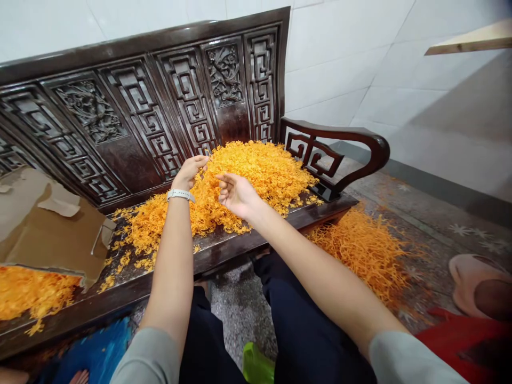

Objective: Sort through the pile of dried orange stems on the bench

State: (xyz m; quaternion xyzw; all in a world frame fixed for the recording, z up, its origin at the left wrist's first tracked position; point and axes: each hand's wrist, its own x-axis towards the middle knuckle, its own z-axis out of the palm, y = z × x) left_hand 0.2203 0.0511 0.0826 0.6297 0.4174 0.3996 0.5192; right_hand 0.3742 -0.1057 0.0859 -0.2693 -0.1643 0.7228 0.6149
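Observation:
A large heap of small orange, branched, flower-like pieces [256, 170] lies on the seat of a dark carved wooden bench [224, 242]. My left hand [192, 172], with a pale band on its wrist, is raised at the heap's left side. Its thumb and fingers are pinched together; whatever is between them is too small to make out. Just to the right, my right hand [236, 196] hovers over the front of the heap with its fingers curled in. Any small thing at its fingertips blends into the orange behind. The two hands are close but apart.
Left on the bench, a torn cardboard box [60, 229] stands by more orange pieces [36, 290]. Orange strands [360, 250] are piled on the floor beyond the bench's armrest [344, 136]. A pink slipper [480, 282], something red [460, 341] and a blue item [96, 352] are lower down.

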